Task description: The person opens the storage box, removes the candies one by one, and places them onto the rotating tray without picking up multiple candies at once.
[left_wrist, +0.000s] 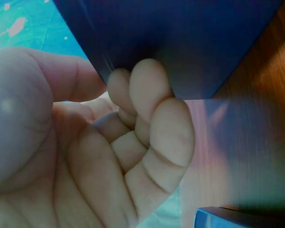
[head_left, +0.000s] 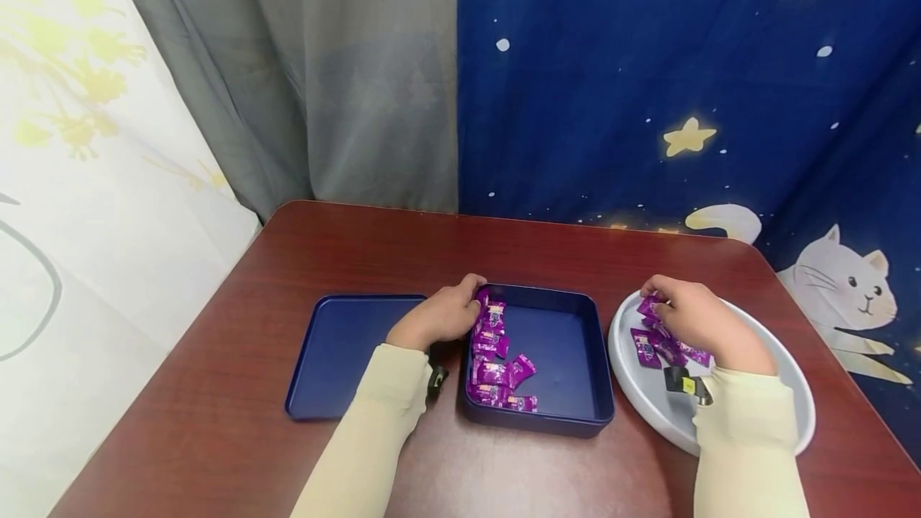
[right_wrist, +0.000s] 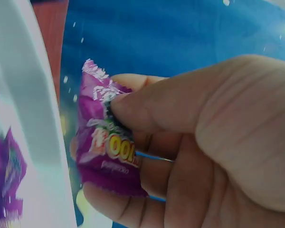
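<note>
Right hand (head_left: 698, 318) pinches one purple packet (right_wrist: 107, 142) between thumb and fingers, above the back left part of the round white plate (head_left: 651, 414). Right wrist view shows "100" printed on it. More purple packets on the plate (head_left: 646, 348), bunched under and just beside that hand, some overlapping.

Left hand (head_left: 439, 314) grips the blue box (head_left: 561, 342) at its back left corner, fingers curled against the outer wall, thumb at the edge; thumb tip not clear in left wrist view. Box stands upright, open top, between the hands, just left of the plate. Purple packets in the box (head_left: 492, 374) lie along its left wall and into the front left corner.

Flat blue tray (head_left: 338, 358) left of the box, partly behind the left arm. All on a reddish-brown surface (head_left: 216, 382). Grey curtain (head_left: 381, 86) and starry blue curtain (head_left: 612, 118) behind.
</note>
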A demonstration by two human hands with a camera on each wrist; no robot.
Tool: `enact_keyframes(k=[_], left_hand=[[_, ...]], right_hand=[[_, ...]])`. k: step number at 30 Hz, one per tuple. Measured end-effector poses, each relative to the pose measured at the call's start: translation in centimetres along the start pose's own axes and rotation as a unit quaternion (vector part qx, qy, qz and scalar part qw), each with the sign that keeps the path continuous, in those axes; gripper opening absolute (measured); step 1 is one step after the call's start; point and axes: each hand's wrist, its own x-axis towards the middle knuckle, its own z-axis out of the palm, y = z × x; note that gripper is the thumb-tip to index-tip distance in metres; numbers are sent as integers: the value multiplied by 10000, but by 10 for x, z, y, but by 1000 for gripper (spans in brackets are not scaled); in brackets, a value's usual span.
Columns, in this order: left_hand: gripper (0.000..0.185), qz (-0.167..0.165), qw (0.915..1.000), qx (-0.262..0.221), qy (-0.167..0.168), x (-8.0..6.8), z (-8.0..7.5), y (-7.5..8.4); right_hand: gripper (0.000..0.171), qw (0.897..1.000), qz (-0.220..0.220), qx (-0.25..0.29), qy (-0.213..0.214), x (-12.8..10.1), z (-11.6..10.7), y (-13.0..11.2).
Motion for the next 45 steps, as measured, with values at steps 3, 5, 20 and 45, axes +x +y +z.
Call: enact_keyframes(k=[3, 5, 20, 45], left_hand=[[45, 12, 10000, 9, 27, 1, 0, 0], [45, 9, 10000, 36, 28, 1, 0, 0], [45, 17, 10000, 94, -5, 0, -1, 0], [45, 83, 9998, 175, 32, 1, -1, 0]], right_hand=[[26, 9997, 230, 16, -63, -4, -3, 10], [26, 9991, 397, 79, -128, -6, -6, 14], [25, 9933, 962, 387, -519, -9, 3, 40], [41, 9870, 1143, 549, -985, -8, 9, 46]])
